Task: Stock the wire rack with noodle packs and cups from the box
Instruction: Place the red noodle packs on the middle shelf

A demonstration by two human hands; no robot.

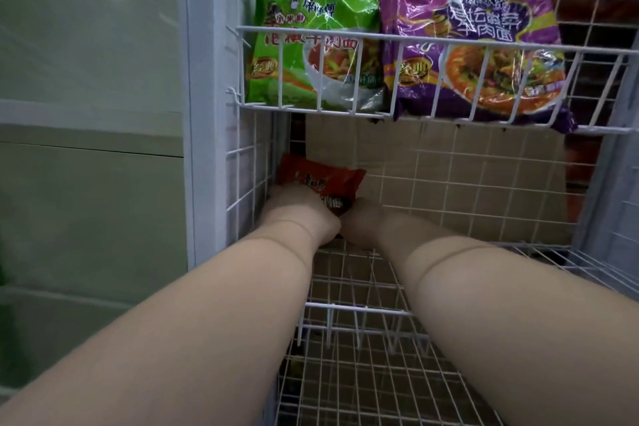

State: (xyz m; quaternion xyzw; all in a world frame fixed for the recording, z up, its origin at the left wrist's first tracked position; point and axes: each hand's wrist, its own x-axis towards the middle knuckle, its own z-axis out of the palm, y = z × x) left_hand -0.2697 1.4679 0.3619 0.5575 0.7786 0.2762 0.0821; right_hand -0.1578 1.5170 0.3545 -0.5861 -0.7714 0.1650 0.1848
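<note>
Under upper basket (432,34), hands apparently gripping red pack (321,176)

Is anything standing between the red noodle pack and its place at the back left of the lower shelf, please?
Nothing visible does. Both hands, left hand and right hand, already hold the red noodle pack in the back left corner of the lower shelf.

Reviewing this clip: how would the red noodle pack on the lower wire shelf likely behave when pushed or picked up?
The red glossy plastic noodle pack probably slides easily: its film looks shiny and the white wire shelf gives little grip. It is likely light, since both hands, left hand and right hand, steady it loosely. Its crinkled ends suggest floppy edges around a brittle block.
</note>
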